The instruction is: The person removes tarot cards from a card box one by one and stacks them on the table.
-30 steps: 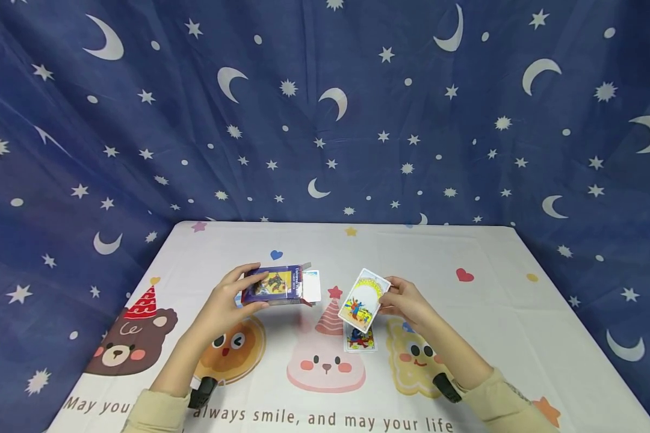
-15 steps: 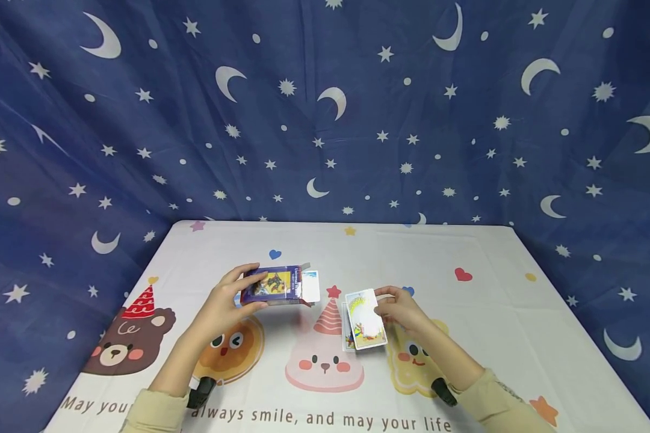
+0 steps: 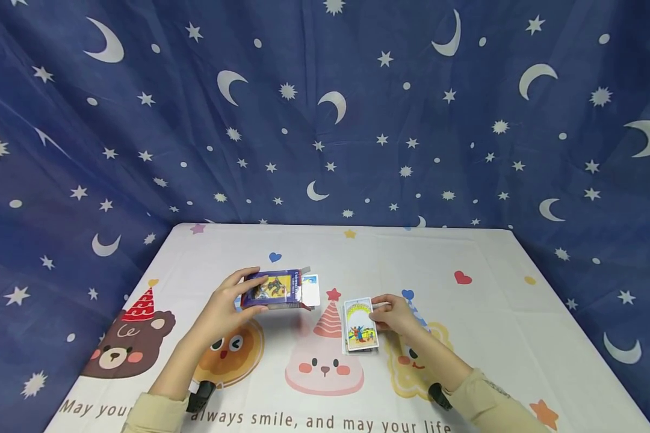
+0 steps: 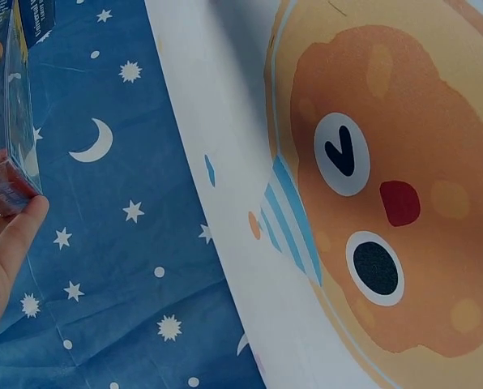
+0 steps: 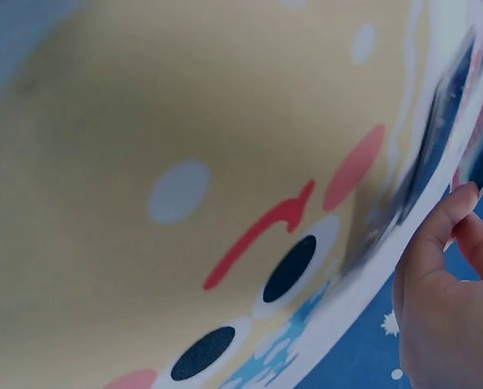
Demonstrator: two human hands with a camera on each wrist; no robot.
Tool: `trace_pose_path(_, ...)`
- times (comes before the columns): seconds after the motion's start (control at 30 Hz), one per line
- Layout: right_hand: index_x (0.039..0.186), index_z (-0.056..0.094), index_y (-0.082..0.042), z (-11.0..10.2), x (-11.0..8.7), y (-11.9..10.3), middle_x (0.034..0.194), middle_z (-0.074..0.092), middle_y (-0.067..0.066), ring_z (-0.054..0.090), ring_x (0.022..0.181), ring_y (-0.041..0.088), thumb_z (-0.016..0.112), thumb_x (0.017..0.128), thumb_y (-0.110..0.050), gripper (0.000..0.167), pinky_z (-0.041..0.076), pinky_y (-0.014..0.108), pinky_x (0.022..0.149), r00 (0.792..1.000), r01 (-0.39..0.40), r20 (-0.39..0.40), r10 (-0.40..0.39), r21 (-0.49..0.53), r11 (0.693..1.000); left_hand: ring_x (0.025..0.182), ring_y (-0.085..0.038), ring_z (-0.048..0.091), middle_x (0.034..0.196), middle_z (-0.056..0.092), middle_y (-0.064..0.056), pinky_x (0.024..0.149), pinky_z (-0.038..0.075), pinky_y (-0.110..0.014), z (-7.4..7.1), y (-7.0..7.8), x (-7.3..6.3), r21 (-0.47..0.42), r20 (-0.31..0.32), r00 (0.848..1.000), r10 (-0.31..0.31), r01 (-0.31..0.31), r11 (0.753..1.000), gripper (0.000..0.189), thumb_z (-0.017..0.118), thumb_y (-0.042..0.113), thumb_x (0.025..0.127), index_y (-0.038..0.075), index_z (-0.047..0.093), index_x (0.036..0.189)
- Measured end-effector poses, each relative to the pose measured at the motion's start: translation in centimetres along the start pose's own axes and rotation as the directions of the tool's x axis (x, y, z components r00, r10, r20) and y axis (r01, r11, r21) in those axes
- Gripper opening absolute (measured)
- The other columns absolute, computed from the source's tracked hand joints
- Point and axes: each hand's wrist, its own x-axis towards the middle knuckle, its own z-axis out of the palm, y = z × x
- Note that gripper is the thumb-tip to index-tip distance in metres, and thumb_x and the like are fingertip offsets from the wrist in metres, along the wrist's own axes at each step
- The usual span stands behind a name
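My left hand [image 3: 229, 305] grips a dark blue tarot card box [image 3: 277, 288], thumb on the near side and fingers over the far side and top. Out of the box's open right end stick white-edged cards [image 3: 311, 290]. In the left wrist view, a fingertip lies at the clear-wrapped box's [image 4: 19, 121] corner. To the right, my right hand [image 3: 396, 315] pinches a tarot card [image 3: 359, 332] by its right edge, picture side up. That card lies close over a small pile of cards [image 5: 442, 130], covering most of it in the head view; the right wrist view shows a gap between them.
A white tablecloth [image 3: 439, 258] with cartoon prints and lettering covers the table. Behind and at the left hangs a dark blue curtain [image 3: 281, 150] with moons and stars. Black wrist cameras [image 3: 201, 396] sit at both cuffs.
The right hand has brought the card down and toward the person, turning it from tilted to nearly square above the pile. The left hand and the box have stayed in place.
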Motion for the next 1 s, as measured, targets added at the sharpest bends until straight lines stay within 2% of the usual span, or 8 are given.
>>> trace_pose_path(0.23,0.116,0.052,0.008,0.6,0.4,0.5,0.066,0.052,0.002,0.052,0.054,0.010,0.061,0.083,0.009,0.034,0.050,0.019,0.051,1.000,0.020,0.006,-0.019,-0.030,0.999,0.124,-0.038,0.046,0.136,0.048,-0.015,0.096,0.046,-0.054,0.0,0.0,0.0,0.006,0.000,1.000,-0.003,0.003,1.000,0.052,0.080,0.016,0.074,0.007,0.063,0.123)
trace_pose_path(0.4,0.114,0.052,0.008,1.0,0.6,0.7,0.064,0.051,0.002,0.051,0.052,0.010,0.060,0.081,0.011,0.034,0.048,0.018,0.048,0.999,0.029,-0.022,-0.030,-0.033,0.999,0.124,-0.039,0.046,0.136,0.048,-0.015,0.096,0.046,-0.054,0.0,0.0,0.0,0.007,0.002,1.000,-0.003,0.003,1.000,0.052,0.079,0.017,0.075,0.007,0.063,0.123)
trace_pose_path(0.73,0.109,0.055,0.006,1.3,0.4,0.7,0.064,0.056,0.006,0.051,0.048,0.011,0.063,0.077,0.008,0.033,0.049,0.021,0.047,0.993,0.079,-0.065,-0.094,-0.208,0.975,0.124,-0.038,0.046,0.136,0.048,-0.014,0.097,0.045,-0.053,0.1,-0.2,0.1,0.003,0.003,1.000,-0.005,0.005,1.000,0.053,0.080,0.017,0.074,0.007,0.063,0.123)
trace_pose_path(1.0,0.109,0.055,0.004,1.4,0.5,1.0,0.063,0.052,0.004,0.051,0.047,0.011,0.063,0.077,0.007,0.034,0.047,0.020,0.046,0.992,0.081,-0.073,-0.102,-0.248,0.965,0.123,-0.039,0.047,0.137,0.047,-0.014,0.096,0.046,-0.053,0.0,-0.3,0.0,0.004,0.011,1.000,-0.011,0.011,1.000,0.053,0.079,0.018,0.075,0.007,0.062,0.124)
